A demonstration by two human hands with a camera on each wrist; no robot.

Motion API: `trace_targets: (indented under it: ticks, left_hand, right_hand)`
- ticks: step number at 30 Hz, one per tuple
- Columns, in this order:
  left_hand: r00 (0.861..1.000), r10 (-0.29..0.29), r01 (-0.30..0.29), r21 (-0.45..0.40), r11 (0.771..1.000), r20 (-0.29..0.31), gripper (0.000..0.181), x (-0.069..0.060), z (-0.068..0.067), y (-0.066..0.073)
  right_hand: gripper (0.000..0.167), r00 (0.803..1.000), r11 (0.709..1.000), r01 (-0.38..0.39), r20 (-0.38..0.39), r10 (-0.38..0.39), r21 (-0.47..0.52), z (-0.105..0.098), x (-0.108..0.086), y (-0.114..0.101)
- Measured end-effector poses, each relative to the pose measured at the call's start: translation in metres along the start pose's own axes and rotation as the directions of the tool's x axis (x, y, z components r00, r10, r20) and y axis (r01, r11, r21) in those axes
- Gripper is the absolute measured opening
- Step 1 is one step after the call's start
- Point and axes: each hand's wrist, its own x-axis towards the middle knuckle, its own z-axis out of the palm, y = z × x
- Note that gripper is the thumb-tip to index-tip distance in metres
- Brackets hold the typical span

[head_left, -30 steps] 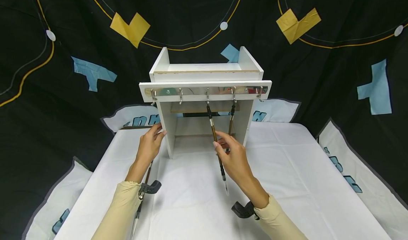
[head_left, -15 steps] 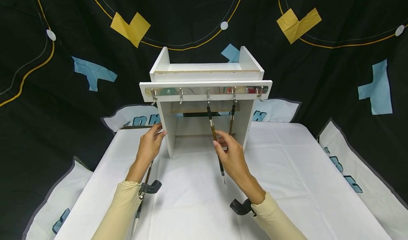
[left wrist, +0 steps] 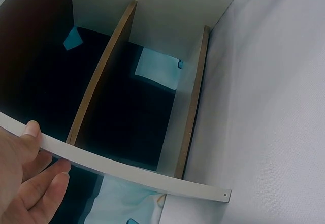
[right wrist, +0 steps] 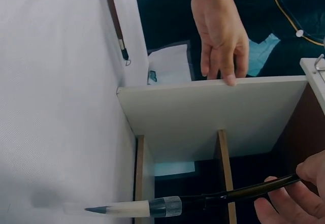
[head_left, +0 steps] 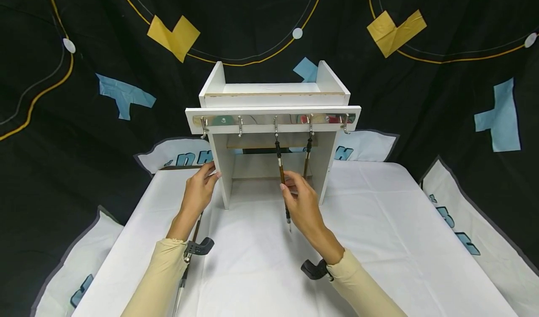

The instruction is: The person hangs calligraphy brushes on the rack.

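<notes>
A white rack [head_left: 273, 101] has a row of metal hooks across its front. My left hand [head_left: 196, 194] grips the edge of its left side panel [left wrist: 127, 170], thumb on one face and fingers on the other. Between thumb and fingers, my right hand [head_left: 305, 205] pinches a dark brush [head_left: 280, 167] at mid-handle. The brush's top end is just under the middle hook [head_left: 275, 126]; whether its loop sits on the hook I cannot tell. In the right wrist view the pale bristles with a dark tip [right wrist: 134, 209] point away from the hand. A second brush [head_left: 308, 155] hangs from the hook to the right.
Another brush [head_left: 196, 229] lies on the white tabletop [head_left: 404, 223], partly beneath my left forearm. Shelves [left wrist: 96, 82] cross the rack's inside. Behind stands a black curtain [head_left: 261, 8] with yellow and blue tape pieces.
My right hand has shifted slightly left with the brush, whose bristle end has swung up and left, away from me. My left hand keeps its grip on the panel.
</notes>
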Motion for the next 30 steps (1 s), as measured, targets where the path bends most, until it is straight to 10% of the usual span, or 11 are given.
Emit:
trace_targets:
  ticks: [30]
  left_hand:
    - [1.0,-0.014,0.014,-0.015,1.0,0.014,0.044,0.0,-0.001,0.002]
  right_hand:
    - [0.034,0.995,0.997,0.06,-0.073,-0.064,-0.055,0.024,0.016,0.014]
